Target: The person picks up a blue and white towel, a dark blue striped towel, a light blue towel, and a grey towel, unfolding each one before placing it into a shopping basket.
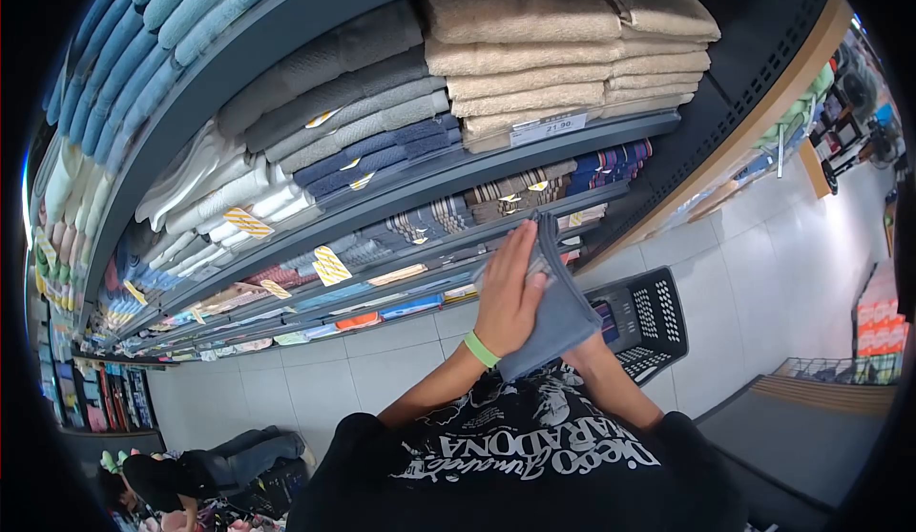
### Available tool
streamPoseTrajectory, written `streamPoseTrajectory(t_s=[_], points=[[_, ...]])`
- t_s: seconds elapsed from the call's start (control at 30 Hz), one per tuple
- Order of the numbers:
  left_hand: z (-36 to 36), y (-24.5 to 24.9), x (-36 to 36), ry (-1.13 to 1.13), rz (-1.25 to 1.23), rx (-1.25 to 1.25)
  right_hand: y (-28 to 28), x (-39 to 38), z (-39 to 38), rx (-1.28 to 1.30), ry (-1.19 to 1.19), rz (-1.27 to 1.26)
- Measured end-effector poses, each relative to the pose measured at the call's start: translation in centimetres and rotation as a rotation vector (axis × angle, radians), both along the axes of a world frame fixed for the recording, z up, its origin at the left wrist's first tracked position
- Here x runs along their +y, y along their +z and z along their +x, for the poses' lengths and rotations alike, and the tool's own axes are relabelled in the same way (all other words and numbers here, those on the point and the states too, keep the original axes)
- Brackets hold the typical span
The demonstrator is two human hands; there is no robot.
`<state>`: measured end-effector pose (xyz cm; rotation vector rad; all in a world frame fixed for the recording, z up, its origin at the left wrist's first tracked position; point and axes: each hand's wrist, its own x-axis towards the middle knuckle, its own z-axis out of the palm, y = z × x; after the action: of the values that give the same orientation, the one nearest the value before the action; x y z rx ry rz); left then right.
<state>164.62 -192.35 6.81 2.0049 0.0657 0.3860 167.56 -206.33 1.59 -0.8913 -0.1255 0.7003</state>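
Observation:
A folded grey-blue towel (558, 320) is between my two hands, in front of my chest. My left hand (509, 298), with a lime-green wristband (481, 349), presses on its upper side. Its fingers are long and close together, the thumb beside them, and the towel's edge shows past the fingertips. From underneath, my right hand (584, 353) supports the towel. The cloth hides most of the right fingers. Just beyond my hands are the lower shelves with striped folded towels (520, 187).
A tall shelf unit (343, 184) curves along the left and front, stacked with beige towels (520, 7), grey towels (353, 74) and blue towels (191, 2). A dark shopping basket (658, 317) stands right of my hands. Another person (205, 465) bends over at lower left.

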Motion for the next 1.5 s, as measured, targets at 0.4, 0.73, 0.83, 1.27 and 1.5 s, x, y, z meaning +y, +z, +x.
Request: streamPoseTrajectory(t_s=[0.4, 0.73, 0.83, 1.27, 1.5], points=[[-3.8, 2.0, 2.2, -0.154, 0.492, -0.026, -2.4, -1.0, -0.9, 0.386, 0.12, 0.31], [-4.7, 0.6, 3.5, -0.291, -0.002, -0.031, -1.4, -0.4, -4.3, 0.213, -0.032, -0.127], [-3.7, 0.6, 3.7, -0.219, -0.031, -0.049, -0.2, -0.7, -4.6, 0.17, -0.023, -0.111], [-3.4, -1.5, 0.3, 0.104, 0.188, 0.123, -3.7, -9.0, -0.3, 0.353, -0.056, -0.073], [-3.0, -4.7, -2.7, -0.006, -0.643, 0.446, -5.7, -11.3, 2.2, 0.438, -0.109, 0.233]])
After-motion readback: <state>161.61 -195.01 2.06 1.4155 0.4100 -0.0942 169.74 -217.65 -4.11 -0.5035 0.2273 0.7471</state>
